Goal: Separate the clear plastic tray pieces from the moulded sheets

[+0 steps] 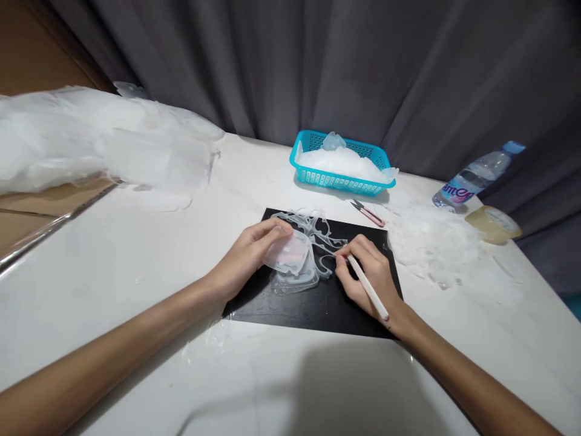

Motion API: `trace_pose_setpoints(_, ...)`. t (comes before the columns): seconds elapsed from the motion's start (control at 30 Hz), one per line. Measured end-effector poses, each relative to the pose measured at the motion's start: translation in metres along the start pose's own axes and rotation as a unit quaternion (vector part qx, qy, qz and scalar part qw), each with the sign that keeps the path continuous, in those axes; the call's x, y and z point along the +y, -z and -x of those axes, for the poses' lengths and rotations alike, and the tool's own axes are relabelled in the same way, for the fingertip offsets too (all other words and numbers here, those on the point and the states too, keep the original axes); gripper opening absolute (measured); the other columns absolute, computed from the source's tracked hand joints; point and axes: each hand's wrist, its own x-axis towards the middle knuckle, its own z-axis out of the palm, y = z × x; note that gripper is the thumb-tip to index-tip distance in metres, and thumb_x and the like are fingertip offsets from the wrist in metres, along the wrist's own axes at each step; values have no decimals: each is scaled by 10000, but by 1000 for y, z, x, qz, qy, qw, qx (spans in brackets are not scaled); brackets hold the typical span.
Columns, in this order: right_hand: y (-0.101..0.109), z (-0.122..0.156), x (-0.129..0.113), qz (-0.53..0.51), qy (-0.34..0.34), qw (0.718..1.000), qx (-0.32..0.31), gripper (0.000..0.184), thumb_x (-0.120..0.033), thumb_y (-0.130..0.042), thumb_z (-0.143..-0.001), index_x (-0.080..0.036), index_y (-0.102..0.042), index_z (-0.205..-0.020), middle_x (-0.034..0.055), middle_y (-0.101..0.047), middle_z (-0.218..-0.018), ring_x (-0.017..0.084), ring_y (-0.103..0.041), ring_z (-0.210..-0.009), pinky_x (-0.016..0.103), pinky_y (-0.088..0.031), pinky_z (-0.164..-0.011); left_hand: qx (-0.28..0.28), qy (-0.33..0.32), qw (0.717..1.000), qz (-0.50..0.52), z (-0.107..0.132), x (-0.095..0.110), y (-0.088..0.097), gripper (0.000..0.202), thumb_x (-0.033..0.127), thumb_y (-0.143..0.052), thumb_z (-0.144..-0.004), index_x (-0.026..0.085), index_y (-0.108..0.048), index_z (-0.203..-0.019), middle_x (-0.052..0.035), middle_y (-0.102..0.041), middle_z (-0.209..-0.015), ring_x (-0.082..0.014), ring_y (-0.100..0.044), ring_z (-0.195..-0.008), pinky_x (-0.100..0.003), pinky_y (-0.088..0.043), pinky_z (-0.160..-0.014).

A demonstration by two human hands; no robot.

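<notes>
On the black mat point(318, 309), left hand point(247, 254) clamps the clear piece point(295, 260), right hand point(370, 275) pinches the white pen-shaped tool point(367, 287); light, steady strokes look wisest.

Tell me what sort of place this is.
Likely a small craft workbench: a black mat where the left hand steadies a translucent plastic piece, the right hand holding a pen-like tool, and a blue basket of white material.
</notes>
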Motion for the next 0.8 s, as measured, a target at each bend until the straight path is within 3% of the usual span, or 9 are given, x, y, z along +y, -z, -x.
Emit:
trace_pose_setpoints(0.17, 2, -6, -3, -51, -34, 995, 78, 168, -215, -546, -1038, -215, -701, -1103, 81, -673, -1020, 227, -666, -1002, 387, -538, -901, -31, -20, 996, -78, 7, 5, -2, 237, 431, -689, -914, 201, -651, -871, 18, -584, -780, -132, -523, -672, -226, -393, -589)
trace_pose_setpoints(0.27, -3, -9, -3, -36, 3, 997, 62, 226, -211, -560, -1039, -223, -685, -1226, 99, -668, -1098, 239, -660, -1069, 422, -538, -967, -48, -38, 989, -131, 10, 6, -6, 295, 465, -746, -878, 195, -629, -858, 30, -584, -748, -126, -498, -652, -229, -371, -588)
trace_pose_setpoints(0.37, -7, -11, -4, -58, 51, 997, 8, 271, -201, -554, -1048, -243, -673, -1288, 95, -680, -1158, 233, -648, -1114, 423, -533, -995, -62, -48, 985, -151, 11, 4, -10, 357, 498, -783, -848, 188, -608, -839, 33, -576, -738, -127, -496, -655, -231, -361, -588)
trace_pose_setpoints(0.57, -6, -13, -3, -129, 64, 985, -96, 192, -187, -565, -1052, -224, -720, -1159, 59, -707, -1042, 193, -640, -991, 382, -533, -925, -81, -68, 982, -157, 11, 1, -9, 285, 446, -769, -865, 185, -672, -926, 10, -638, -834, -157, -564, -758, -246, -420, -667)
trace_pose_setpoints(0.8, -5, -12, -3, -149, 61, 981, -108, 42, -217, -671, -1006, -221, -705, -982, 28, -705, -927, 174, -644, -882, 361, -523, -879, -59, -94, 974, -198, 10, 2, -7, 273, 361, -749, -860, 196, -551, -771, 54, -488, -686, -123, -435, -623, -247, -352, -599)
